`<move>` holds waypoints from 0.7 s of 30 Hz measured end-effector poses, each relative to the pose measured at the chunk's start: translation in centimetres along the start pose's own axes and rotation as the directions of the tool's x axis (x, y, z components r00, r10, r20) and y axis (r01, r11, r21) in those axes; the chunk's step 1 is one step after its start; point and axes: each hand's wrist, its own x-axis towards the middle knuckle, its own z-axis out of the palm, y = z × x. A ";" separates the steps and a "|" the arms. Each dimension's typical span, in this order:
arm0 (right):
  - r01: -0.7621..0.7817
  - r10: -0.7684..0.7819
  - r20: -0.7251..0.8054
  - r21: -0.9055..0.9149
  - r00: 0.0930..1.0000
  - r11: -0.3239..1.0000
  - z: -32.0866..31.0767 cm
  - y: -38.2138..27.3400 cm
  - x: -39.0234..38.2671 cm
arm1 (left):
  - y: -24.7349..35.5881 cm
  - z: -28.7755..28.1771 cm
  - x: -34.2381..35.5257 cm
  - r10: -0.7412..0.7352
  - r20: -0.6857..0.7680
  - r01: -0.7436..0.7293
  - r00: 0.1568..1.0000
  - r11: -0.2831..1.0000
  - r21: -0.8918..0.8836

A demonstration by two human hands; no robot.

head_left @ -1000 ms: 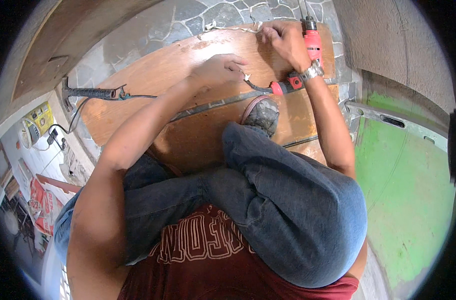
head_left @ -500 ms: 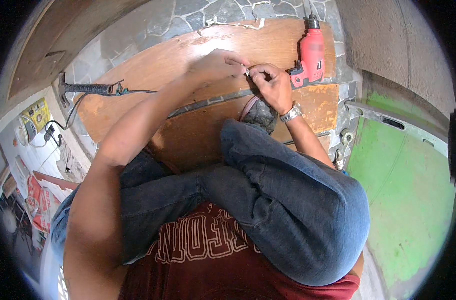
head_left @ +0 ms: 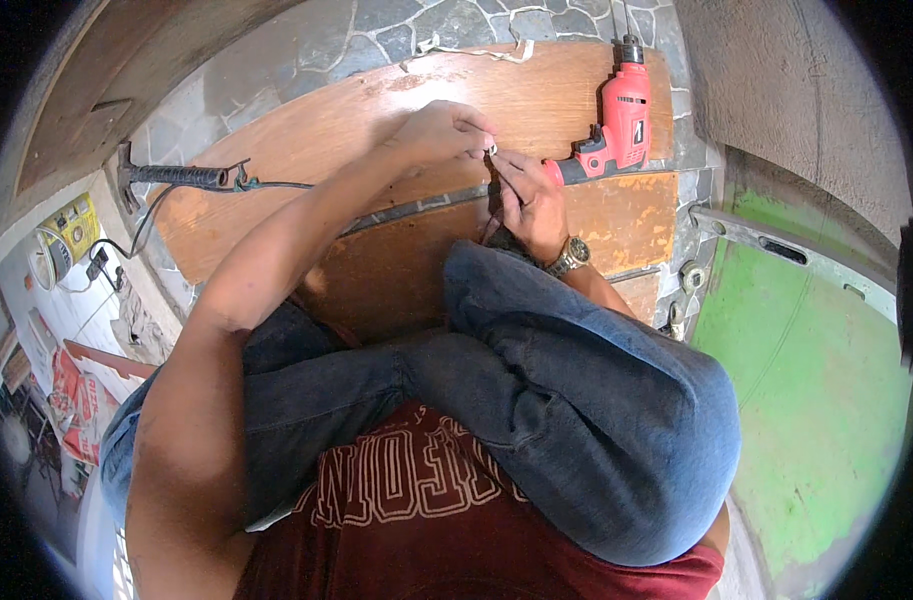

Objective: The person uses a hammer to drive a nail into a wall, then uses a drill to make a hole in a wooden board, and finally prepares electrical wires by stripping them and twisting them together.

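Observation:
My left hand (head_left: 441, 130) reaches over the wooden board, its thumb and fingertips closed on a small white piece (head_left: 492, 149) too small to name. Just to the right is my right hand (head_left: 534, 208), a metal watch on its wrist. Its forefinger stretches up to the white piece, seemingly touching it, while the thumb stands apart lower down. A red power drill (head_left: 626, 125) lies on the board right beside my right hand, bit pointing away from me. My bent knee partly hides what lies under the right hand.
Two wooden boards (head_left: 536, 90) lie side by side over a stone-patterned floor (head_left: 376, 45). Left are a hammer (head_left: 181, 177), a black cable (head_left: 156, 215) and a yellow can (head_left: 71, 240). A metal spirit level (head_left: 826, 262) rests on the green surface (head_left: 806, 370) at right. A white strip (head_left: 476, 50) lies beyond.
My right hand has drawn down toward me, its pinch loosened and its forefinger straightened. My left hand stays nearly in place with the white piece.

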 end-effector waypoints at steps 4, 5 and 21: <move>0.080 -0.074 0.106 -0.055 0.992 0.995 0.2 -2.6 -0.8 | 0.0 -0.3 -0.3 0.030 0.008 -0.030 1.000 0.999 0.043; 0.078 -0.072 0.106 -0.060 0.992 0.995 0.7 -2.3 -1.4 | 0.4 -0.1 -0.3 0.026 -0.002 -0.025 1.000 0.992 0.125; -0.280 0.282 -0.135 0.034 0.950 0.959 0.9 -0.5 2.7 | 0.7 0.0 0.0 0.176 0.054 -0.183 0.983 0.903 0.389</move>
